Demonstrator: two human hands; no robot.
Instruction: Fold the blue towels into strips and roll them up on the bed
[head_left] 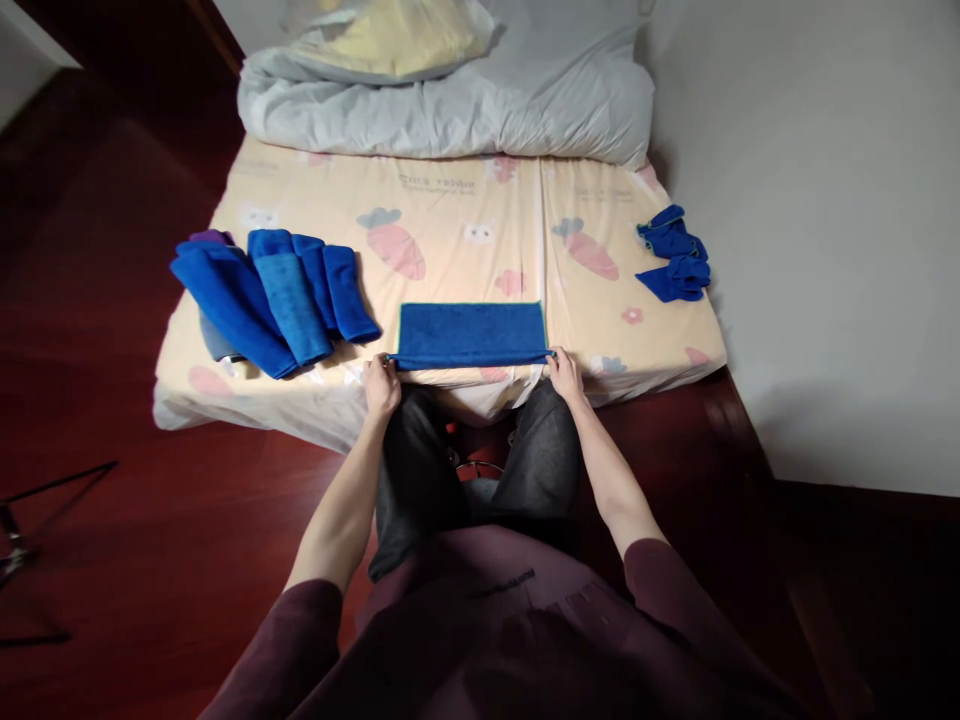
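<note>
A blue towel (471, 328) with a green edge lies spread on the bed in front of me, its near edge rolled or folded over into a thick strip. My left hand (383, 386) pinches the left end of that strip. At the right end, my right hand (565, 376) grips the same strip between closed fingers. To the left lie several rolled or folded blue towels (232, 305) side by side, one of them a lighter blue. Crumpled blue cloths (675, 278) with green edging rest near the bed's right side.
The bed (457, 255) has a pale sheet printed with carrots. A bunched grey quilt (450, 120) and a yellow item in clear plastic (409, 40) are at the far end. A wall (825, 220) stands right; a dark tripod leg (60, 480) is on the floor left.
</note>
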